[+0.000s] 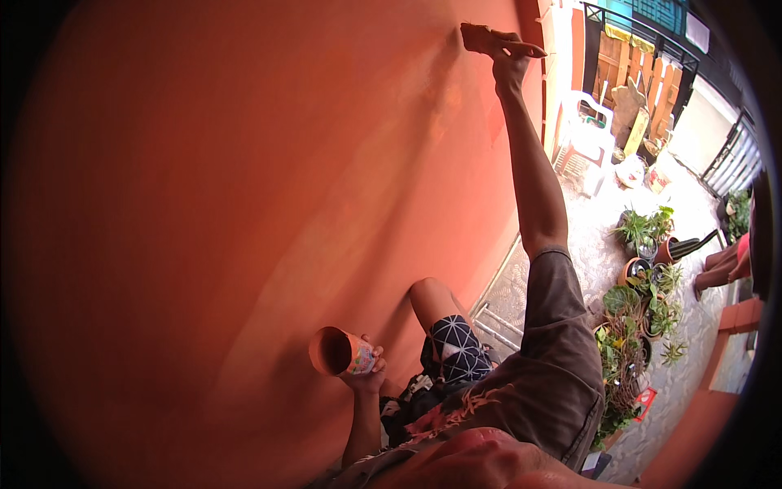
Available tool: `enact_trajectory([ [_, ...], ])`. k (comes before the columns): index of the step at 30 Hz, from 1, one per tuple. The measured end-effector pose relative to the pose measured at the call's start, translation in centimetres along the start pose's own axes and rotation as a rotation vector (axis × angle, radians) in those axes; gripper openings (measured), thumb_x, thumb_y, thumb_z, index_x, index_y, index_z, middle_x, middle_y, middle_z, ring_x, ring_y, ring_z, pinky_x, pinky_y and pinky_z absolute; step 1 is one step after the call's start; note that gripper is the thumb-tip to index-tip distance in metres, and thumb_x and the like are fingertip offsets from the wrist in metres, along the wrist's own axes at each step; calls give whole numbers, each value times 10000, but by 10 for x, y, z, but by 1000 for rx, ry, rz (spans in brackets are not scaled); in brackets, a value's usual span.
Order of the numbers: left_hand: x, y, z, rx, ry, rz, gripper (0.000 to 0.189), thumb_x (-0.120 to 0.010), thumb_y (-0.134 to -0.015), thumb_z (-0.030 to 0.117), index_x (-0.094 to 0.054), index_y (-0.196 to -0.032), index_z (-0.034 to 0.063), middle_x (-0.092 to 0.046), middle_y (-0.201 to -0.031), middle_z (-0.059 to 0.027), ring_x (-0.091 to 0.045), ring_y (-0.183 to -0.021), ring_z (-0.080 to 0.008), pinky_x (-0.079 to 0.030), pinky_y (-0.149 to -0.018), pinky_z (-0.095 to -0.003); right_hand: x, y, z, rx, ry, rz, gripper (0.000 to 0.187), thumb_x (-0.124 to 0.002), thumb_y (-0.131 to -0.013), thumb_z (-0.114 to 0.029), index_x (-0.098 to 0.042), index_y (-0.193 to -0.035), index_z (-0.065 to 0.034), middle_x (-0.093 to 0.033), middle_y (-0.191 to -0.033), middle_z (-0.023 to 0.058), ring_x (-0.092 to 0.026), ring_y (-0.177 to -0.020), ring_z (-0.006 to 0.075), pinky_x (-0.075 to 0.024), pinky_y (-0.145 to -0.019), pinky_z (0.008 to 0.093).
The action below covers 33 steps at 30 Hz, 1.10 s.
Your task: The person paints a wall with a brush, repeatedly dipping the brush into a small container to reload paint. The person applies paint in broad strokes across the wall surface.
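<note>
My right hand (511, 66) is raised at the end of an outstretched arm and grips a paintbrush (479, 39) coated in orange-red paint. Its bristles point at the orange-red wall (244, 183); whether they touch it I cannot tell. Lower down, my left hand (370, 374) holds a paint-smeared cup-shaped container (360, 356) with a printed label, its mouth tipped toward the camera. Dark shadow hides what is inside. Uneven lighter orange patches (449, 104) show on the wall below the brush.
My bent knee (432, 296) is close to the wall, above a metal rung (498, 330). Several potted plants (641, 299) line the patterned floor (684, 354) at right. A white plastic chair (586, 134) stands beyond, near wooden boards (641, 79). Another person's legs (724, 269) show at far right.
</note>
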State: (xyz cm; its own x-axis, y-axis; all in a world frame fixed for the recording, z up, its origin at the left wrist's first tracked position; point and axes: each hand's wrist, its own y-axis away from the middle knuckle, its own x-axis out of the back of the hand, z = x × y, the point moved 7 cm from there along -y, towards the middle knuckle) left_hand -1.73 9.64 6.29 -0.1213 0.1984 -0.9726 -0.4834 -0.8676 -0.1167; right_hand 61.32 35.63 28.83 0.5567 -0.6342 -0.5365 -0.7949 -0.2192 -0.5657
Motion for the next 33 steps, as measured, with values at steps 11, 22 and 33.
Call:
enact_trajectory([
  [11, -3, -9, -5, 35, -26, 15, 670, -723, -844, 420, -477, -1398, 138, -464, -1360, -110, -523, -1065, -336, -514, -706, -359, -74, 145, -127, -190, -239, -584, 131, -705, -940, -101, -678, -986, 18, -708, -1070, 96, -667, -1050, 206, -519, -975, 376],
  [22, -3, -11, -3, 14, -48, 43, 684, -704, -845, 491, -498, -1381, 121, -486, -1338, -119, -542, -1048, -338, -523, -663, -346, -8, 10, 14, -260, -275, -46, 227, -717, -922, -106, -638, -1097, 15, -686, -1058, 140, -692, -955, 207, -604, -824, 349],
  [33, 14, -1, 5, -4, -77, 69, 697, -711, -837, 473, -492, -1390, 110, -493, -1348, -112, -542, -1058, -331, -521, -675, -350, -64, 116, -83, 91, 152, -417, 48, -697, -930, -54, -711, -975, -55, -753, -1009, 54, -727, -923, 215, -563, -771, 340],
])
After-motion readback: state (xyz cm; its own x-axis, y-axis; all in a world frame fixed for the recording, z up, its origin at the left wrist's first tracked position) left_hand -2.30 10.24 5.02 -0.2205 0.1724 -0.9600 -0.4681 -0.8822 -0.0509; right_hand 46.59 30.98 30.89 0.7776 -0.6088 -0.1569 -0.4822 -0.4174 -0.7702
